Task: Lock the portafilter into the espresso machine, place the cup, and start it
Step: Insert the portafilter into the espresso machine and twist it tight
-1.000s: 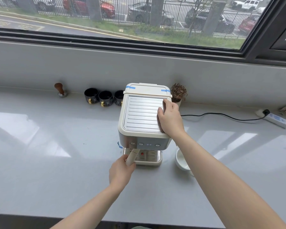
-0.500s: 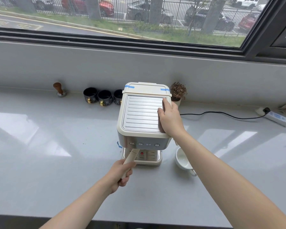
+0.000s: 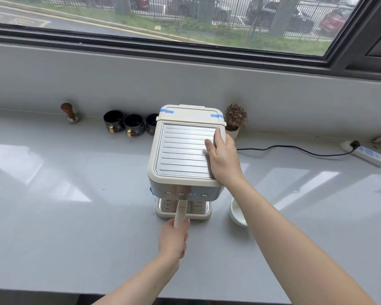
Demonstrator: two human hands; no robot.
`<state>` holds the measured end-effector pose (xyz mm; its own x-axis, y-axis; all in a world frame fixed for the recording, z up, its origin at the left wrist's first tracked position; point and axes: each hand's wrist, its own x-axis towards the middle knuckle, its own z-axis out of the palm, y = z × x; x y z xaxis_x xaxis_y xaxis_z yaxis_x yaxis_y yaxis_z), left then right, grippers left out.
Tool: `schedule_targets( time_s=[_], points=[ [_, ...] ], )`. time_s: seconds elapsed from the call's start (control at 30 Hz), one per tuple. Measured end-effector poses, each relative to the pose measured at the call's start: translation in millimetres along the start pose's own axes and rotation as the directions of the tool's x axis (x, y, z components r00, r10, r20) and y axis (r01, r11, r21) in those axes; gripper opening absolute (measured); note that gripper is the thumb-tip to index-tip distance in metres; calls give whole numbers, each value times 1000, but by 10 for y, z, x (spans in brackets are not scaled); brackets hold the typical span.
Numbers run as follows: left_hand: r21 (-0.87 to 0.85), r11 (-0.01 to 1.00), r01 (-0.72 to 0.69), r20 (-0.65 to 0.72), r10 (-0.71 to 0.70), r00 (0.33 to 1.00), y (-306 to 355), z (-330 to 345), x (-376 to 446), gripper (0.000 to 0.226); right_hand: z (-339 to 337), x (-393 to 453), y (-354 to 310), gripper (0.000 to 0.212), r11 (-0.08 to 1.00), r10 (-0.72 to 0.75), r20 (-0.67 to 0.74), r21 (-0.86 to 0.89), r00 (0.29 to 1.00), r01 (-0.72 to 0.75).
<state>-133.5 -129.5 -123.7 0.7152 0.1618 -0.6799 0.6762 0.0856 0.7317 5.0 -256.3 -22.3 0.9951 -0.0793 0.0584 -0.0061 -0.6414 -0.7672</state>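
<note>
1. Left hand (image 3: 174,241) clamped on the portafilter (image 3: 180,213) handle; the head is hidden under the machine (image 3: 185,150), so seating can't be confirmed.
2. Right hand (image 3: 223,159) lies flat on the machine's top right, fingers spread, bracing it.
3. Handling: handle is rigid, a good lever; grip near its end for torque. Machine looks light and could skid on the glossy table (image 3: 75,249), so keep the brace on.
4. Cup (image 3: 237,211) sits on the table just right of the machine, not yet on the drip tray (image 3: 198,211). Likely ceramic, so fragile; hold it by the rim or handle.
5. Versus 1 s ago: handle has swung from pointing left to nearly straight out front; right hand unchanged.
</note>
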Motion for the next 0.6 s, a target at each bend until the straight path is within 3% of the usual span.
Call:
schedule_targets(
  time_s=[0.17, 0.5, 0.6],
  points=[
    [-3, 1000, -30, 84, 30, 996, 24, -80, -28, 20, 9, 4, 8, 58, 1000, 1, 4, 5, 1000, -1],
    [7, 1000, -21, -155, 22, 988, -44, 167, -28, 28, 16, 10, 25, 60, 998, -5, -16, -56, 1000, 4],
    [41, 999, -15, -165, 22, 986, -56, 203, -22, 25, 12, 8, 33, 63, 997, -24, -26, -68, 999, 22]
  ],
)
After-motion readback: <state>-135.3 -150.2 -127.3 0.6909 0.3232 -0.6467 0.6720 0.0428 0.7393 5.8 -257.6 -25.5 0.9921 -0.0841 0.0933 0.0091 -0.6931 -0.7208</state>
